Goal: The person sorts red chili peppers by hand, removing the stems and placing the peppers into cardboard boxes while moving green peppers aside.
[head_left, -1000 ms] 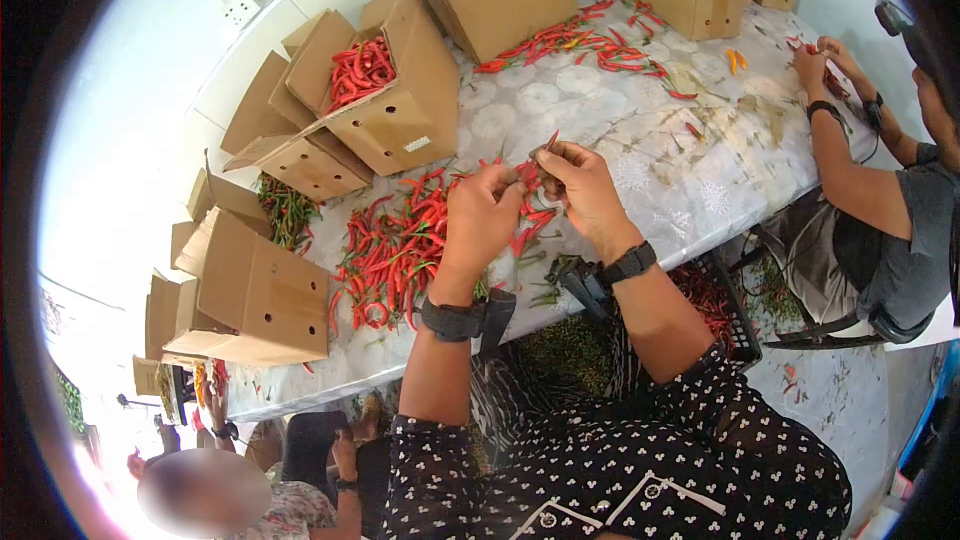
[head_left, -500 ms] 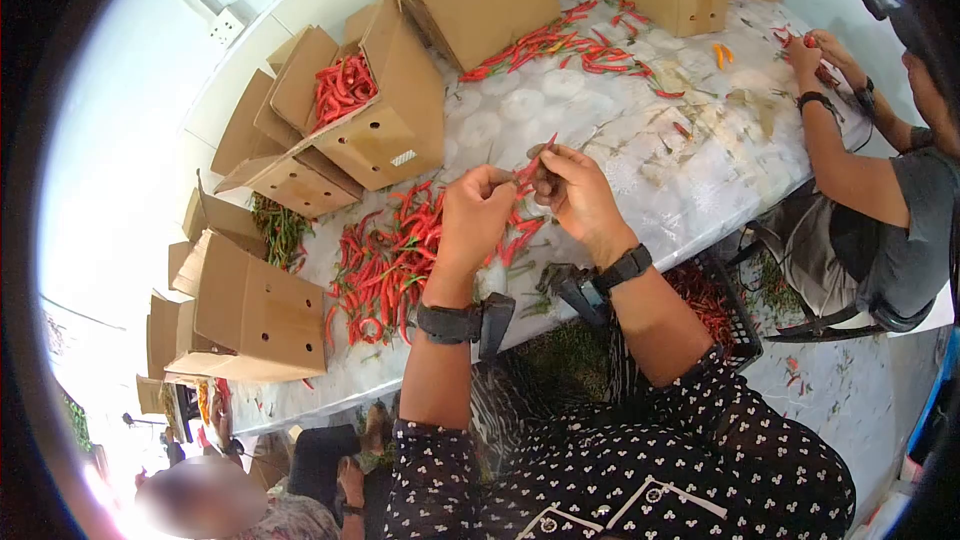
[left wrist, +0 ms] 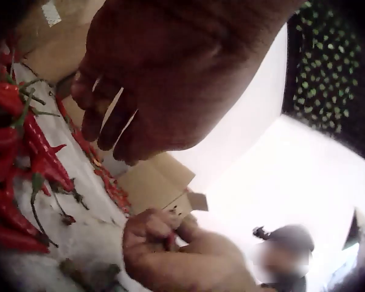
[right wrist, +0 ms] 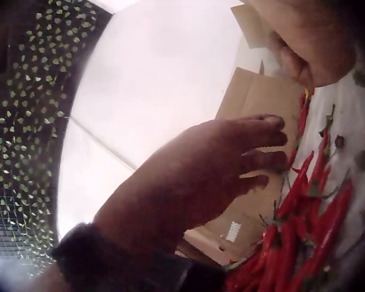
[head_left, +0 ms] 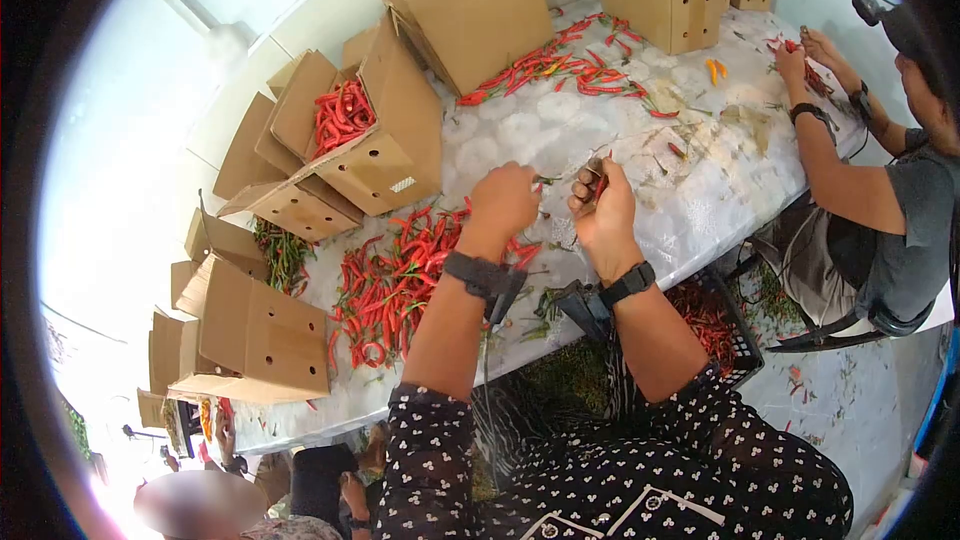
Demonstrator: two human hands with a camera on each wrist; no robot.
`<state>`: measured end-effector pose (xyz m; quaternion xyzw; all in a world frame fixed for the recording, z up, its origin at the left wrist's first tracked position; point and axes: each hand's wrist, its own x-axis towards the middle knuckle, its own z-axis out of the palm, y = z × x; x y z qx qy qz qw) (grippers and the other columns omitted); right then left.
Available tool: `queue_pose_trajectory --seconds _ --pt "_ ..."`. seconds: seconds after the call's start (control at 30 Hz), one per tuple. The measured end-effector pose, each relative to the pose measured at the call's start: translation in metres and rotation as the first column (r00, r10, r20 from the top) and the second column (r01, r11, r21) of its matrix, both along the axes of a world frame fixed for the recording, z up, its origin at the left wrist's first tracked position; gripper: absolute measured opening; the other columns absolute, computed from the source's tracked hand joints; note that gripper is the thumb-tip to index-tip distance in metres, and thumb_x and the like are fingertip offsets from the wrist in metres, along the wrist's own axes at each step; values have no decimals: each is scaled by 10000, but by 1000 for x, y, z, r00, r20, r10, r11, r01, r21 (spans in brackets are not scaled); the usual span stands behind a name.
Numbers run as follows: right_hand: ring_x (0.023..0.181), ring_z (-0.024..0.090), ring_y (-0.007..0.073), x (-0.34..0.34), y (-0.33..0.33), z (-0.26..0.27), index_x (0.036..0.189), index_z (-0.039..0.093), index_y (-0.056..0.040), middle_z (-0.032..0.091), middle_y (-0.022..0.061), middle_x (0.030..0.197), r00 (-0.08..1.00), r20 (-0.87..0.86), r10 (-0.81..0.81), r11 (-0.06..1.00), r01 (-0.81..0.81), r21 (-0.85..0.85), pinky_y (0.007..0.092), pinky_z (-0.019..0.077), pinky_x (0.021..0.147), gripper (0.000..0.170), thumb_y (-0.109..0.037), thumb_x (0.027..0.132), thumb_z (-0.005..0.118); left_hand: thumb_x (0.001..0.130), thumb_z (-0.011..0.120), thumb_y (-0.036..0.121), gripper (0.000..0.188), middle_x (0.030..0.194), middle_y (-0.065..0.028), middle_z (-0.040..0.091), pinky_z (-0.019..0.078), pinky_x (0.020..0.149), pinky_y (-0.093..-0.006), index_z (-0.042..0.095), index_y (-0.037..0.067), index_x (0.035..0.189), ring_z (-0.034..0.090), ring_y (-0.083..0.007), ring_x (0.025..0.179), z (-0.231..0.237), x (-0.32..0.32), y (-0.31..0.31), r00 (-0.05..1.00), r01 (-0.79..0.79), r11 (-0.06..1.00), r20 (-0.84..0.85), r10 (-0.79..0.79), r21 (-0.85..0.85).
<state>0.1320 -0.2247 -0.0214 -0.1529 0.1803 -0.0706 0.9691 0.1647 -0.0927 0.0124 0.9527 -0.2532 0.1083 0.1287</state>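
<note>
My right hand [head_left: 607, 210] is raised over the table, its palm partly turned up and its fingers curled around a red chili pepper [head_left: 601, 183]. To its left, my left hand [head_left: 503, 205] hangs with fingers loosely bent and spread apart; the right wrist view shows no chili between those fingers [right wrist: 264, 160]. A green stem [head_left: 546, 180] appears right by the left fingertips in the head view. Below and left of that hand lies a pile of red chilies [head_left: 395, 275] with green stems, seen close in the left wrist view too.
An open cardboard box [head_left: 385, 155] full of red chilies stands behind the pile. Another box [head_left: 255, 330] is at the left. More chilies [head_left: 570, 70] lie along the back. A seated person [head_left: 860, 180] works at the right; a black crate [head_left: 735, 340] sits below the table edge.
My hands, earlier together at a red chili, have moved apart. The right hand has shifted right with the chili, which now sits lower in its fingers; the left hand's fingers have loosened.
</note>
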Motion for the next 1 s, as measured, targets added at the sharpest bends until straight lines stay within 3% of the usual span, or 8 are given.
queue_pose_trajectory --seconds 0.07,0.2,0.27,0.37,0.5,0.67,0.77,1.0 --pt "497 436 116 1 -3 1 772 516 -101 491 5 627 1000 -5 7 999 -7 -41 256 328 443 134 -217 832 486 711 619 227 248 845 -168 591 455 710 -418 603 28 857 568 -346 821 -12 8 -3 992 -75 967 -77 97 244" --pt "528 439 113 0 -6 -2 817 526 -108 494 -9 654 989 -4 148 941 -142 -307 252 326 459 133 -231 853 489 711 621 209 221 803 -173 591 463 690 -397 583 22 822 587 -327 792 -6 1 4 996 13 989 -89 0 149" --pt "531 444 104 -2 -6 -3 826 539 -97 498 -11 654 972 5 233 904 -215 -370 243 328 456 121 -214 845 512 736 614 155 172 738 -139 596 463 632 -354 559 8 808 595 -245 685 0 -4 9 968 -57 973 -251 0 -222" --pt "512 443 87 -9 -2 11 828 557 -61 497 -3 642 933 17 358 816 -304 -492 229 323 425 103 -164 813 558 764 597 96 125 694 -89 584 447 589 -287 545 -1 824 557 -140 632 5 -13 12 959 -76 858 -272 -75 -508" --pt "490 426 64 -14 4 11 827 571 -25 481 -11 615 902 69 426 711 -286 -642 209 316 398 110 -119 778 601 774 592 65 117 716 -51 579 434 586 -250 539 -13 843 521 -91 647 18 -30 9 970 -17 853 -216 -114 -522" --pt "484 412 61 -13 5 10 806 553 -28 466 -21 603 941 118 317 816 -207 -540 199 297 393 110 -127 795 599 793 570 76 173 746 -28 588 436 637 -243 568 -41 920 529 -81 699 26 -41 23 908 -163 765 -398 -132 -623" --pt "505 412 63 -10 2 7 788 534 -56 470 -21 633 948 130 290 875 -207 -437 199 300 412 103 -131 810 601 810 553 95 178 745 -22 586 431 639 -240 591 -47 910 521 -73 702 16 -41 38 932 -56 834 -328 -154 -549" --pt "552 419 62 -9 9 7 819 534 -64 468 -27 671 928 187 322 899 -237 -369 197 316 452 81 -126 829 587 833 538 138 198 729 5 580 419 616 -222 603 -46 864 507 -64 667 18 -50 31 912 -144 801 -392 -121 -581"
